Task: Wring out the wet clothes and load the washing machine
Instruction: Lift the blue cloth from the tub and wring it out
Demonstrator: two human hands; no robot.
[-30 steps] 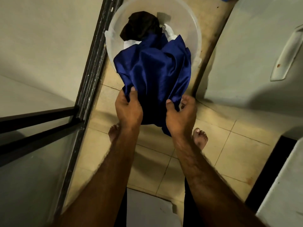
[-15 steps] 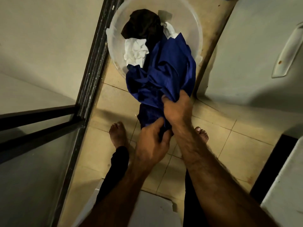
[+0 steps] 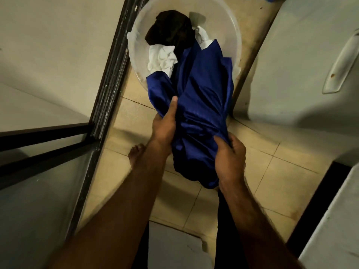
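blue garment (image 3: 200,105): bunched, upper end draped into round translucent tub (image 3: 234,32), lower end hanging above tiled floor (image 3: 116,171). left hand (image 3: 165,123): gripping garment's left edge, thumb laid along fabric. right hand (image 3: 229,156): fingers curled round gathered fabric, lower down. in tub: black garment (image 3: 171,28), white garment (image 3: 161,57).

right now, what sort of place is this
Probably a home laundry corner: a round translucent plastic tub of clothes on a beige tiled floor, a white appliance with a moulded handle beside it, and the left hand and right hand gripping a shiny blue cloth.
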